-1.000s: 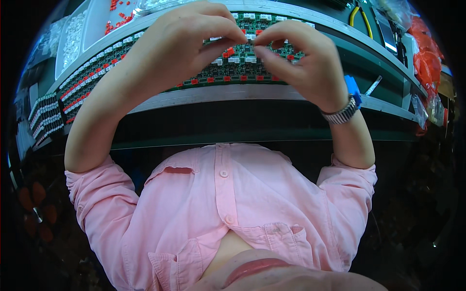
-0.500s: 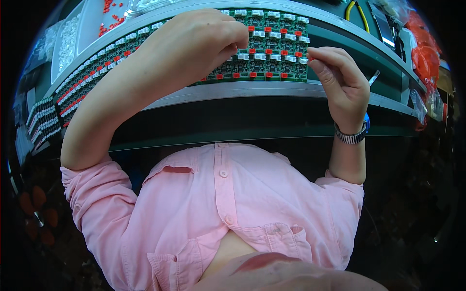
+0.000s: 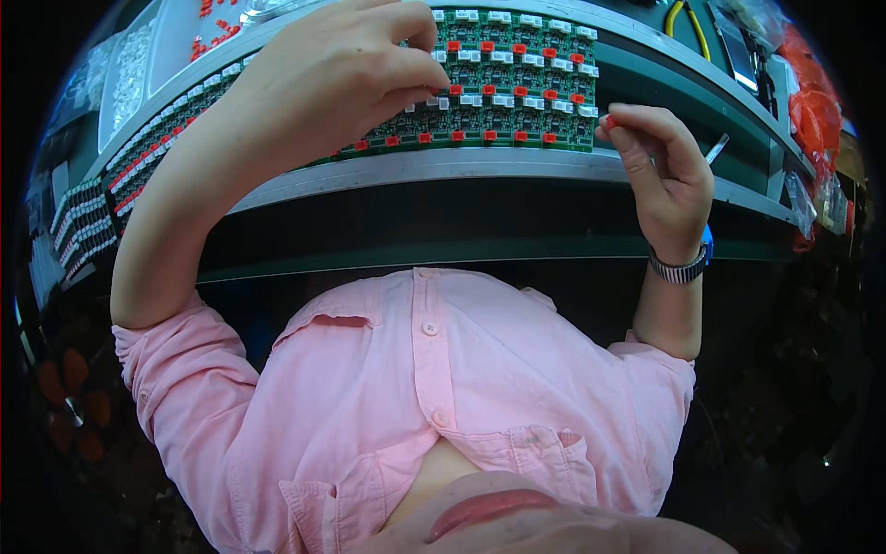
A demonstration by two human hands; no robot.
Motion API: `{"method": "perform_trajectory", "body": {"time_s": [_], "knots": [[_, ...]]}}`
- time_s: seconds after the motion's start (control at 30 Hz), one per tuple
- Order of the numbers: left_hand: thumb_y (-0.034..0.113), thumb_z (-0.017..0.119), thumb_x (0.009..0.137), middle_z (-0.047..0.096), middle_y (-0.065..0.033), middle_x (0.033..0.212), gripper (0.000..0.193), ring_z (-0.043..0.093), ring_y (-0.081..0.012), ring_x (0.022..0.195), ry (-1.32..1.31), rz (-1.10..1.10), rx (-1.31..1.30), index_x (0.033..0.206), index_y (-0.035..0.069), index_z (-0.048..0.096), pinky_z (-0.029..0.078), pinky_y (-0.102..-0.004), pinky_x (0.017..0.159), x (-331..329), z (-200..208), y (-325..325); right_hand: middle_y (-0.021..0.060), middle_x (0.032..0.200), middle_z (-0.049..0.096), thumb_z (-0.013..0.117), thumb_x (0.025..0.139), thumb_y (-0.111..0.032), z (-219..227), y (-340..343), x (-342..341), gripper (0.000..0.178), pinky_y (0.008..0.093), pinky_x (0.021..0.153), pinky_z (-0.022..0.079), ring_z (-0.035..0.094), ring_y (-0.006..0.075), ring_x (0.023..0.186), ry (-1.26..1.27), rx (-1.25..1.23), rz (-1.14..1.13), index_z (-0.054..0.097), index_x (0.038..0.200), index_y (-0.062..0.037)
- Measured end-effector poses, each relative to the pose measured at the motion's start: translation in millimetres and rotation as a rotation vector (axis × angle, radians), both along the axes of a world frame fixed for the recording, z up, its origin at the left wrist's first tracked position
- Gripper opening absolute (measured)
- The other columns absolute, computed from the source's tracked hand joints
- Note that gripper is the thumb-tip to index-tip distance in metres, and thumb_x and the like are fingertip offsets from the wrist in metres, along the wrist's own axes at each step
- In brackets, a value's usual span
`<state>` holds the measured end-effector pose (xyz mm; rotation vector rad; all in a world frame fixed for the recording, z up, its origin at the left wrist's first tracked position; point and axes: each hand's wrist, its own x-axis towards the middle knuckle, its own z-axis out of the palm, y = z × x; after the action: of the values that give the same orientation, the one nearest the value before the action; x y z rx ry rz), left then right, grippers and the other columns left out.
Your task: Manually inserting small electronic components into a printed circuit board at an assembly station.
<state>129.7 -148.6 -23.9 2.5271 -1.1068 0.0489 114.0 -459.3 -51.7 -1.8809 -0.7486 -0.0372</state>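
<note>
Rows of green circuit boards [image 3: 489,118] with white connectors and small red connectors lie side by side along a metal rail. My left hand [image 3: 355,69] reaches over these boards and hides part of them. Its thumb and index finger are pinched together at a board in the middle rows; what they hold, if anything, is hidden. Just off the right end of the boards, my right hand [image 3: 666,171] is raised with thumb and fingertips closed on a small red connector [image 3: 611,122].
A white tray [image 3: 175,69] with loose red connectors stands at the far left, beside a container of white parts [image 3: 131,78]. Yellow-handled pliers [image 3: 688,28] and orange plastic bags [image 3: 812,102] lie far right. The metal rail [image 3: 397,177] runs along the near side.
My left hand has shifted left along the boards, staying pinched. My right hand has moved slightly right and nearer, and the red connector in its fingertips shows more clearly.
</note>
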Motion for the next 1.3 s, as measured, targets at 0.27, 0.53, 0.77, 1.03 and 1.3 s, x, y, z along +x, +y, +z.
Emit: {"method": "perform_trajectory", "body": {"time_s": [0.27,0.53,0.77,1.03,1.3], "knots": [[0.010,0.068,0.084,0.060,-0.0086,0.092,0.008,0.058,-0.0242,0.084,-0.056,-0.077,-0.023,0.090,0.005,0.068,0.049,-0.0300,0.076,5.2,-3.0,-4.3,0.0092,0.098,0.067,0.069,0.085,0.001,0.5,-6.4,-1.6,0.022,0.0229,0.071,0.055,0.065,0.0186,0.080,-0.192,-0.216,0.005,0.068,0.106,-0.0032],[0.009,0.067,0.083,0.061,-0.0101,0.091,0.008,0.059,-0.0258,0.083,0.052,-0.093,-0.050,0.088,0.003,0.068,0.050,-0.0313,0.075,8.6,-7.8,-6.6,0.0068,0.096,0.069,0.072,0.083,-0.003,3.4,2.7,-5.5,0.026,0.0249,0.068,0.055,0.065,0.0176,0.085,-0.367,-0.539,0.011,0.068,0.109,-0.0060],[0.008,0.068,0.082,0.062,-0.0098,0.090,0.007,0.059,-0.0258,0.082,0.046,-0.051,-0.065,0.086,0.003,0.067,0.050,-0.0315,0.076,5.4,-8.9,-10.1,0.0039,0.093,0.069,0.073,0.081,-0.006,17.6,6.5,-1.2,0.025,0.0253,0.065,0.053,0.064,0.0167,0.081,-0.548,-0.681,0.110,0.068,0.106,-0.0085],[0.003,0.068,0.080,0.062,-0.0087,0.086,0.008,0.059,-0.0246,0.080,0.118,0.124,-0.195,0.088,0.002,0.067,0.050,-0.0316,0.073,-0.5,9.5,0.8,0.0026,0.091,0.068,0.074,0.081,-0.009,36.0,22.2,8.1,0.018,0.0246,0.062,0.051,0.062,0.0158,0.076,-0.687,-0.728,0.164,0.068,0.099,-0.0093],[0.002,0.069,0.081,0.061,-0.0080,0.088,0.009,0.058,-0.0239,0.080,0.034,0.148,-0.274,0.090,0.002,0.068,0.048,-0.0309,0.070,-20.5,5.0,58.3,0.0000,0.092,0.062,0.075,0.079,-0.008,21.0,109.8,12.3,0.017,0.0250,0.062,0.049,0.057,0.0141,0.074,-0.824,-0.668,0.069,0.071,0.095,-0.0107]]}}
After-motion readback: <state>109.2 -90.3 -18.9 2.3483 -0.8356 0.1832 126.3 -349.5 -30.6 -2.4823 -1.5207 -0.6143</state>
